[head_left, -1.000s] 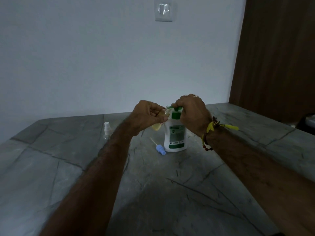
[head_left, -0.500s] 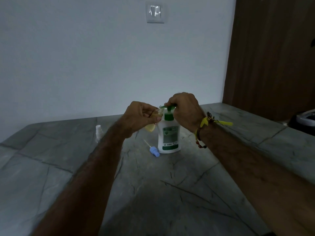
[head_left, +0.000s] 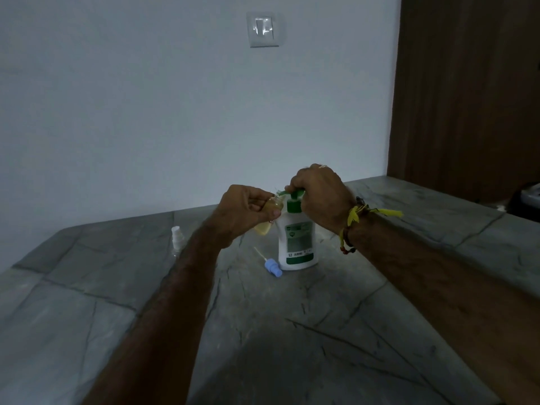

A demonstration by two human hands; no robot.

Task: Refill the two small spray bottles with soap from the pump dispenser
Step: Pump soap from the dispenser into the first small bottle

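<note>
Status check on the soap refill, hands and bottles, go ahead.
Left hand holds small bottle at the nozzle. Right hand on the pump dispenser head. Blue spray cap off, second spray bottle waiting. Nothing in the way.

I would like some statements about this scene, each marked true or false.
1. The left hand holds a small open bottle at the pump spout. True.
2. The right hand rests flat on the counter. False: it is on the pump head of the soap dispenser.
3. The blue spray cap lies on the counter. True.
4. The second spray bottle lies on its side. False: it stands upright.
</note>
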